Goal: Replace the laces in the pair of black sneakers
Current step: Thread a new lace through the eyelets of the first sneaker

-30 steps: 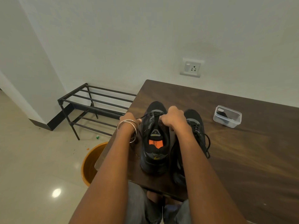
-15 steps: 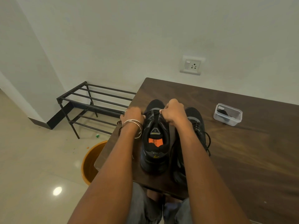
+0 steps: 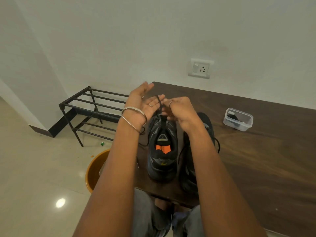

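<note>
Two black sneakers stand side by side near the front left corner of the dark wooden table. The left sneaker has an orange insole label, and its heel faces me. My forearm partly hides the right sneaker. A black lace rises from the left sneaker's tongue. My right hand pinches this lace just above the shoe. My left hand, wearing bangles, is raised with its palm open and fingers spread, and the lace loops against its fingertips.
A clear plastic container holding something dark sits on the table to the right. A black metal shoe rack stands on the floor at left. An orange bucket sits below the table's corner. A wall socket is above the table.
Both hands have lifted off the left sneaker and drawn the lace upward. My left hand went from closed on the lace to open-palmed, while my right hand keeps its pinch.
</note>
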A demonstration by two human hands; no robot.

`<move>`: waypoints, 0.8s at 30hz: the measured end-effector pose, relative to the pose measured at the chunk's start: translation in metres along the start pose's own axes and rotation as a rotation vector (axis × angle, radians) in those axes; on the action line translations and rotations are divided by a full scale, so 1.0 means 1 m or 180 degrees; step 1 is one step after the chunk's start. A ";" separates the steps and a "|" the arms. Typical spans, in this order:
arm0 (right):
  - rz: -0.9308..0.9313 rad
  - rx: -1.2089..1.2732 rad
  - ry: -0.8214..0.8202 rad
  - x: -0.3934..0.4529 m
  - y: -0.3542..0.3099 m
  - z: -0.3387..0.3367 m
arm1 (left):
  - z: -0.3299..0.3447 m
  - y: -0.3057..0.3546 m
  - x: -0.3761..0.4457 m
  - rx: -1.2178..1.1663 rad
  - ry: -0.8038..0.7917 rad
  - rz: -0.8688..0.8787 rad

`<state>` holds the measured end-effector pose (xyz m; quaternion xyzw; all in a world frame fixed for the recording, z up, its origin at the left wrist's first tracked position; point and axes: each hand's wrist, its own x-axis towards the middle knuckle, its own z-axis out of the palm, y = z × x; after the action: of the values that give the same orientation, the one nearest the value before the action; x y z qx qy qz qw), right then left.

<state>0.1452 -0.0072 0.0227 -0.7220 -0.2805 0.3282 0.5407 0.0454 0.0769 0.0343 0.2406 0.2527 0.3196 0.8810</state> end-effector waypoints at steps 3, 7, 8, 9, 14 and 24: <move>0.0451 0.0455 -0.0508 -0.006 -0.007 -0.003 | 0.005 -0.004 0.001 -0.0725 -0.0158 -0.0069; 0.0704 0.0281 -0.0796 -0.009 -0.009 -0.014 | 0.003 -0.007 0.008 -0.1030 0.0119 0.0188; 0.0704 0.0209 -0.0709 -0.009 -0.010 -0.019 | 0.001 -0.007 0.011 -0.1081 0.0213 0.0267; 0.0701 0.0189 -0.0603 -0.008 -0.010 -0.025 | -0.001 -0.007 0.012 -0.1099 0.0298 0.0342; 0.0290 0.0995 0.0100 -0.005 -0.012 -0.053 | -0.016 -0.014 0.027 -0.0078 0.0944 0.0395; -0.0463 -0.0414 0.0204 0.005 -0.005 -0.030 | -0.014 -0.027 0.020 0.4448 0.0126 0.2126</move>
<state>0.1714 -0.0198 0.0326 -0.7434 -0.3354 0.2460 0.5238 0.0621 0.0754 0.0023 0.7983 0.3254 0.3389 0.3769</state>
